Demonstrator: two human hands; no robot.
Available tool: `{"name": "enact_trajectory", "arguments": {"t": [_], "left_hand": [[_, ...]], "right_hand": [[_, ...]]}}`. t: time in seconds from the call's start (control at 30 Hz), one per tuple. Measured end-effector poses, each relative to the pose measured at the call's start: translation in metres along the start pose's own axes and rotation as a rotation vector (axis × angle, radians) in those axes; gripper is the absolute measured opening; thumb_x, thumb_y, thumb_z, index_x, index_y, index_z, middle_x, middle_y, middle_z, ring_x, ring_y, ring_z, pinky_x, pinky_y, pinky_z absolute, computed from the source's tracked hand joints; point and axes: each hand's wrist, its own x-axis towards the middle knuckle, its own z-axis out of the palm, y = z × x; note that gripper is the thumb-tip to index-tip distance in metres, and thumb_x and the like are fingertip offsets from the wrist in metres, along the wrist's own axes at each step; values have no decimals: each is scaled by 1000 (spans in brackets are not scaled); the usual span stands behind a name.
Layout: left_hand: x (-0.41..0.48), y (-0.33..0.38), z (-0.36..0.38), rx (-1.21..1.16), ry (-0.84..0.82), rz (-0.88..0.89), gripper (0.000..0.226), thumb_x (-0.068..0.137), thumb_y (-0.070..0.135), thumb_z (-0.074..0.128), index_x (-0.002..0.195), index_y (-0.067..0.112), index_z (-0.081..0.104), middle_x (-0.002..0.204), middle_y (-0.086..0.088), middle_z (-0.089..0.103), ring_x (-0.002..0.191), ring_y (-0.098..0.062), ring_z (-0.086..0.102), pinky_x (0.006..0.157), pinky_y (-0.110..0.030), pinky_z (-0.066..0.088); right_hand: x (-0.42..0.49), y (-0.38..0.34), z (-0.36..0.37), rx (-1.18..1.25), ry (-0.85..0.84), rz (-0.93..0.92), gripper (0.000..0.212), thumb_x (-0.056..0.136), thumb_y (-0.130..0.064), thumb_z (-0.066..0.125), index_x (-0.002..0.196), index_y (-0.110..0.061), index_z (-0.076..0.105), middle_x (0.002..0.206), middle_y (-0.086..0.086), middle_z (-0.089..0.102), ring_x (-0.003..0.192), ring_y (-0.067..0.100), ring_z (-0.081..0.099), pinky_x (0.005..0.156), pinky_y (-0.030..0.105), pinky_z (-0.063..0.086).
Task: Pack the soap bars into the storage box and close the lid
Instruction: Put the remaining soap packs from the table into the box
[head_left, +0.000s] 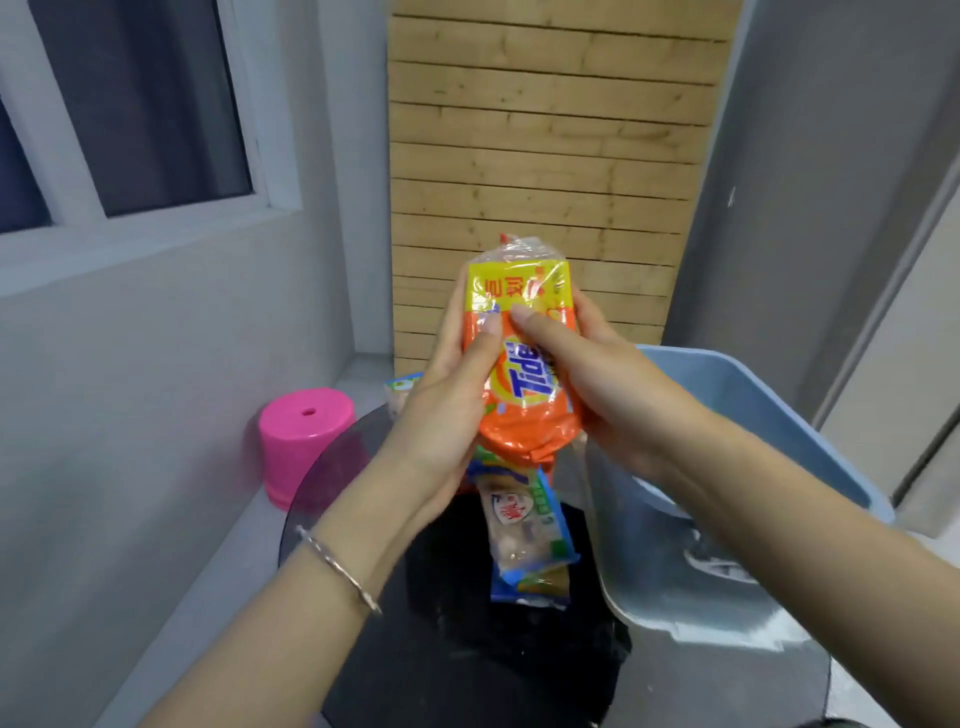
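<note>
Hands: two, both bare, raised in front of the camera above the counter.
Left hand (441, 410): wrapped round the left edge of the orange soap pack, thumb pressed on its front, fingers (453, 312) behind it; a thin bracelet (340, 569) sits on this wrist.
Right hand (613, 395): gripping the right edge of the same pack, thumb laid across the front just beside the left thumb, the other fingers curled behind.
Orange soap pack (524, 374): one, in an orange and yellow wrapper marked Tide, held upright in mid-air between both hands, above the counter and left of the box.
Soap bars on the counter: one blue-and-green wrapped bar (524, 535) lies clearly below the held pack; another wrapped item (400, 389) shows only as a corner behind the left hand, so the full count cannot be told.
Storage box (727, 519): one, pale blue plastic, open on the right of the counter, partly behind the right forearm; its inside is mostly hidden.
Counter (467, 649): one round, dark glass top.
Pink stool (306, 441): one, on the floor to the left, seen partly through the glass edge.
</note>
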Motion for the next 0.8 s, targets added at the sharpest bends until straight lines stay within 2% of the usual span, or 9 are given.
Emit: {"name": "enact_trajectory", "arguments": {"t": [0.1,0.2,0.27,0.33,0.47,0.53,0.63,0.7,0.8], "left_hand": [[24,-15,35,47,-81,-74,44,98,35,36,141,37,34,132,1,60,110,-10,63,88,-29,55],[43,-38,56,83,-193,-180,49,96,47,31,142,31,36,144,1,48,128,-11,49,109,-35,38],[52,-60,68,192,-182,-210,52,95,50,29,146,37,24,154,10,28,136,-1,27,113,-28,22],[54,-84,71,295,-103,-282,56,95,49,30,147,38,13,156,14,19,138,-2,22,116,-29,19],[51,-117,69,326,-53,-398,55,97,37,38,147,33,18,152,9,31,135,-11,36,109,-28,32],[51,-124,65,260,-58,-418,47,96,28,42,140,40,29,133,11,53,112,-6,59,89,-26,50],[52,-128,60,209,-28,-432,40,95,24,44,127,46,34,102,18,64,85,-5,69,74,-27,56],[53,-132,59,186,-9,-447,42,95,23,44,130,44,35,108,12,65,94,-15,68,83,-37,55],[52,-132,58,178,-17,-457,43,95,26,45,131,46,33,105,14,66,98,-18,67,85,-38,54]], "right_hand": [[9,-12,-46,-92,85,50,46,88,-32,61,131,-19,48,120,12,68,96,25,69,88,42,56],[9,-11,-95,-159,148,125,49,86,-41,61,128,-17,52,119,12,69,101,28,69,92,47,54],[9,-7,-129,-167,184,218,44,85,-44,61,117,-14,57,99,9,76,80,20,73,71,35,61],[11,3,-152,-188,232,331,35,85,-43,61,99,-12,64,74,3,77,61,14,73,53,26,58],[22,44,-178,-278,235,609,45,83,-43,64,110,-7,63,102,14,72,89,27,68,93,44,53],[27,61,-180,-314,152,732,41,85,-43,62,111,-11,59,107,14,68,97,28,63,101,47,46],[37,77,-175,-368,-17,875,32,91,-44,53,106,-16,57,99,5,66,89,19,62,86,37,51],[42,86,-173,-339,-99,940,29,96,-43,43,97,-17,56,91,2,64,79,14,60,70,29,51],[43,94,-174,-318,-110,969,32,98,-40,40,92,-13,56,88,4,63,78,15,60,74,30,50]]}}
